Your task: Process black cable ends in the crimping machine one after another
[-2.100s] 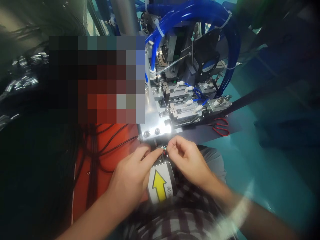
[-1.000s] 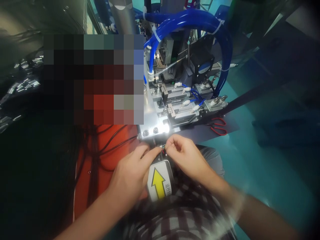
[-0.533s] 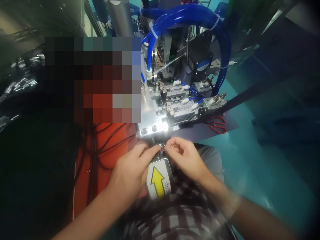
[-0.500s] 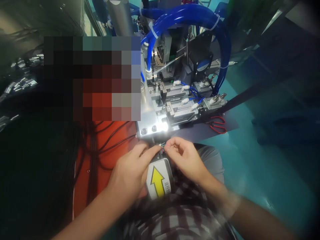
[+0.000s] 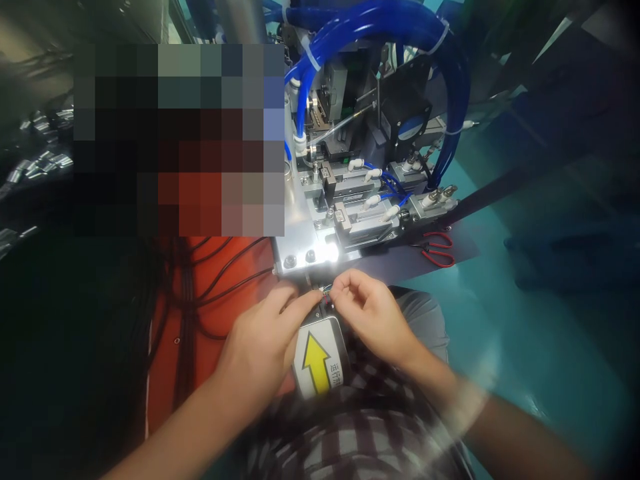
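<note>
Several thin coloured wires (image 5: 327, 291) show between my two hands, just below the front edge of the metal machine plate (image 5: 300, 243). My left hand (image 5: 263, 330) is closed, its thumb and fingers pinched at the left side of the wires. From the right, my right hand (image 5: 367, 310) pinches the wires between thumb and forefinger. Beneath my fingertips sits a small dark part (image 5: 326, 307), too small to name. Right below it is a white label (image 5: 316, 357) with a yellow arrow, on a dark housing. The wire ends are hidden by my fingers.
Pneumatic cylinders (image 5: 370, 223) with white fittings and a thick bundle of blue air tubes (image 5: 380, 20) stand ahead. Red-handled pliers (image 5: 437, 250) lie to the right. Black cables (image 5: 185, 300) run over an orange-red surface (image 5: 210, 347) at left. A blurred-out patch covers the upper left.
The view has shifted slightly. My right fingertips have moved a little up; my left hand stays almost in place at the wires.
</note>
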The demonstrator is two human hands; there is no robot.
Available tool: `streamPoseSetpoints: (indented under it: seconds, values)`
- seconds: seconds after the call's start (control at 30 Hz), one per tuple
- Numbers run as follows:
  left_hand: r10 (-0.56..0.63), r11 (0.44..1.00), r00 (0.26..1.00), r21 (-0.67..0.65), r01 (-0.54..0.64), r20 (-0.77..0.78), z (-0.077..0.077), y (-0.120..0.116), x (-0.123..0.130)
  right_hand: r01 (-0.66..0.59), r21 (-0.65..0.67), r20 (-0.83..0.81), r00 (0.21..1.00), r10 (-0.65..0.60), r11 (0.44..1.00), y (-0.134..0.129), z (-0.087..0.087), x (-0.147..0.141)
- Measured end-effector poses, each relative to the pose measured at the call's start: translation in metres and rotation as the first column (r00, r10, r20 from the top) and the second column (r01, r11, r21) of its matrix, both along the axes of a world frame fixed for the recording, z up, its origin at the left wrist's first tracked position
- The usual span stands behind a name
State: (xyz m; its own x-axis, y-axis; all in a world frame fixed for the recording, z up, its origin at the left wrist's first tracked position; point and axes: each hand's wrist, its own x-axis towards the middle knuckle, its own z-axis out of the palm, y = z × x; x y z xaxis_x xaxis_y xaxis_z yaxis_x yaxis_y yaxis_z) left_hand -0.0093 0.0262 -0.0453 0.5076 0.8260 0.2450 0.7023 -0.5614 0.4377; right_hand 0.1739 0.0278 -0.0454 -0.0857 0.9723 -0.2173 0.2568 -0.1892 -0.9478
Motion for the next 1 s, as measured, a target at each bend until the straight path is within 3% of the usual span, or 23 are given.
streamPoseSetpoints:
  seconds: [0.57, 0.77, 1.0]
  values:
    - [-0.007, 1.0, 0.999, -0.001, 0.007, 0.041, 0.0047, 0.0022, 0.001, -0.035, -0.015, 0.09, 0.995, 0.036, 0.999, 0.0033, -0.0023, 0.0048]
    - [-0.002, 1.0, 0.999, 0.002, 0.002, 0.053, 0.0048, 0.0019, 0.001, -0.035, -0.092, 0.027, 0.999, 0.038, 0.995, 0.0039, 0.0022, 0.0083]
    - [-0.007, 1.0, 0.999, 0.003, 0.007, 0.048, 0.005, 0.0023, 0.0007, 0.01, -0.09, -0.088, 0.996, -0.018, 0.996, 0.0073, -0.0006, 0.0011]
